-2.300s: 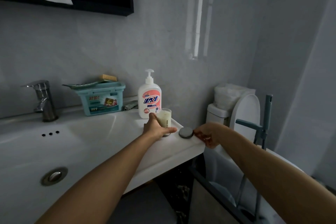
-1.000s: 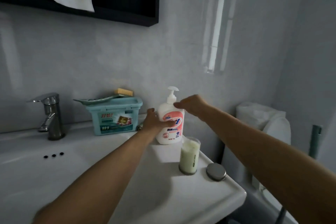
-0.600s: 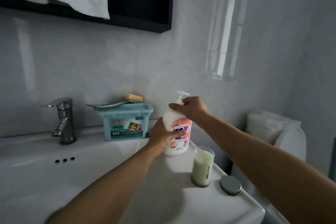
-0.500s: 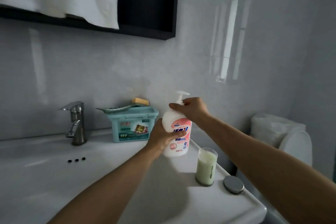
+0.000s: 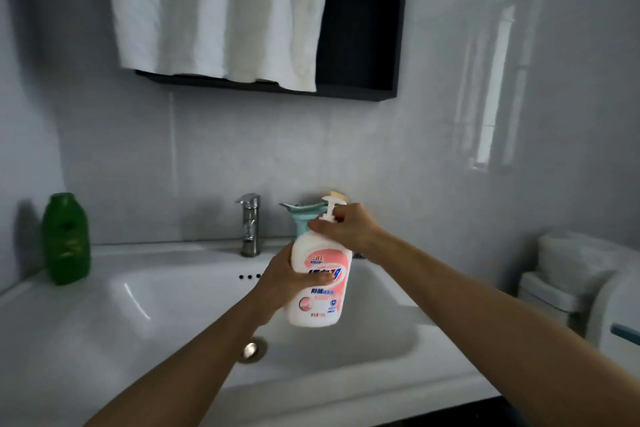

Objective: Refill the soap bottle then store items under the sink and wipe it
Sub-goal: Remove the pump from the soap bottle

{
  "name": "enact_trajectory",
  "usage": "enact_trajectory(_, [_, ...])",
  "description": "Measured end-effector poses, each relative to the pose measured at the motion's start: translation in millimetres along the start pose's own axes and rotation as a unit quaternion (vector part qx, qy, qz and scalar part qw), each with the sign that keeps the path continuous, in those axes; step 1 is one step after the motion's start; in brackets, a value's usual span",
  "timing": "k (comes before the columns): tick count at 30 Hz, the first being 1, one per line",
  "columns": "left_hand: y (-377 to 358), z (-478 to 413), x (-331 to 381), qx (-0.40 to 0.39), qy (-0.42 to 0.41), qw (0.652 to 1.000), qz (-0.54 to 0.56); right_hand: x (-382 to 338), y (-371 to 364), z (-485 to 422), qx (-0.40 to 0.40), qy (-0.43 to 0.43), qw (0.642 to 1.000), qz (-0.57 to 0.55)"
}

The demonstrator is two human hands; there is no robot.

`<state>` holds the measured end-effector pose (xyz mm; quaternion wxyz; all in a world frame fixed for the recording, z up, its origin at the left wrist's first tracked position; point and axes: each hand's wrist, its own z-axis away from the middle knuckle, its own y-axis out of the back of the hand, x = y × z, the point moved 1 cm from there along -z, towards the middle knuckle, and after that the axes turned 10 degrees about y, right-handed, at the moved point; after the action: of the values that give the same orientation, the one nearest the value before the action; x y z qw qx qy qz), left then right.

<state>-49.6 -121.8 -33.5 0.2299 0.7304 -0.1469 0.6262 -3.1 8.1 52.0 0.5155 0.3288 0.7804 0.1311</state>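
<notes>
Soap bottle (image 5: 320, 284) is held upright in the air over the sink (image 5: 156, 322), a little right of the tap (image 5: 250, 224) and nearer the camera, clear of the basin floor. Its body is gripped by the left hand (image 5: 280, 282), which is curled round the pink label, while the collar below the pump head is pinched by the right hand (image 5: 346, 229). Open room is seen below the bottle down to the drain (image 5: 252, 349), which lies in front of the tap, and across the whole basin left of the tap. Behind the bottle, right of the tap, a teal box (image 5: 300, 220) is partly hidden. A green bottle (image 5: 66, 239) is stood on the rim far left of the tap, against the wall. Above the tap a dark cabinet (image 5: 360, 21) is hung, draped by a white towel (image 5: 218, 10), well above the hands. The sink's right edge is crossed by the right forearm, and a toilet tank (image 5: 571, 274) is seen far right of the tap, beyond that edge.

Compared with half a second earlier, the bottle is found lifted off the ledge right of the tap and carried leftward over the basin, and the same holds are kept by both hands. The glass of pale liquid and the round lid are no longer in view, and the green bottle is newly shown.
</notes>
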Motion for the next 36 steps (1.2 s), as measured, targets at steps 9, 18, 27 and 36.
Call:
enact_trajectory(9, [19.0,19.7,-21.9,0.106,-0.004,0.994,-0.029,-7.5,-42.8,1.5,0.039,0.024,0.993,0.106])
enact_trajectory(18, [29.3,17.9,-20.7,0.128,0.001,0.989,-0.073,-2.9,-50.4,-17.2,0.062,-0.001,0.993,0.104])
enact_trajectory(27, [42.1,25.4,-12.1,-0.033,0.048,0.995,0.087,-5.9,-31.2,-30.6,-0.143,0.084,0.976,-0.144])
enact_trajectory(36, [39.8,16.3,-25.3,0.104,0.033,0.994,0.026,-5.2,-39.9,-23.4,-0.050,0.049,0.998,0.002])
